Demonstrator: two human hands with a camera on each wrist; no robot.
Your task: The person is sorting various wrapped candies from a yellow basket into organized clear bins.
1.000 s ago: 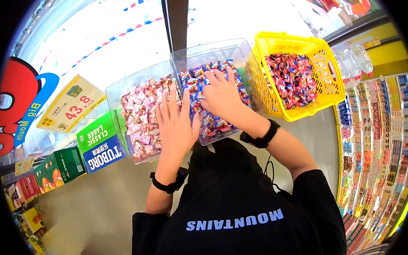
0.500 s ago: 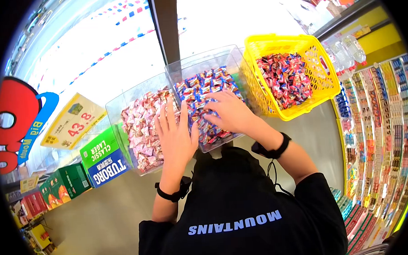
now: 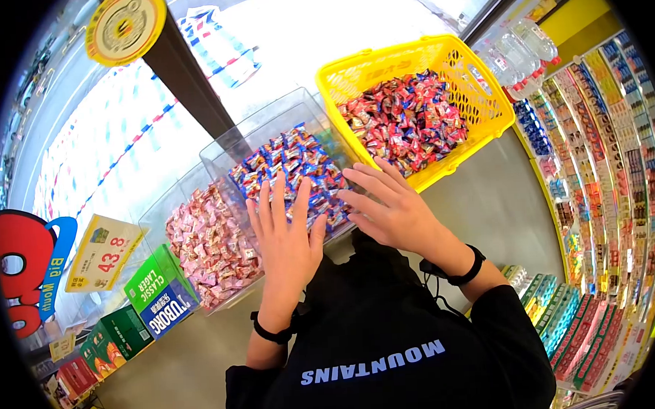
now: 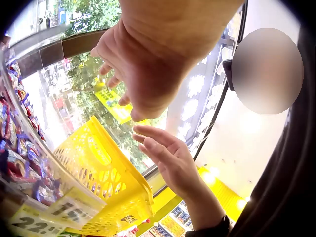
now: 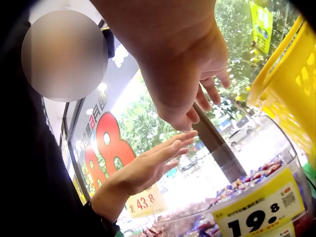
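My left hand (image 3: 285, 228) is held over the front of a clear bin of blue-wrapped candies (image 3: 289, 162), its fingers straight and a little spread. To its right, my right hand (image 3: 393, 209) hovers at the same bin's right front corner, fingers extended toward the yellow basket (image 3: 478, 143). Neither palm holds anything; in the left wrist view the right hand (image 4: 173, 160) shows empty, and in the right wrist view so does the left hand (image 5: 143, 170). Red and dark wrapped candies (image 3: 411, 120) fill the basket's bottom. Pink-wrapped candies (image 3: 212, 246) lie in the left bin.
Green and blue beer cartons (image 3: 159, 292) stand left of the bins, beside a yellow price sign (image 3: 104, 252). Behind are a window and its dark post (image 3: 190, 82). Water bottles (image 3: 514, 54) and stocked shelves (image 3: 611, 170) line the right. Price labels (image 5: 261, 205) front the bins.
My right hand has lifted off the blue candies and moved right, toward the basket. The left hand has shifted from over the pink candies to the blue ones. The head view has turned.
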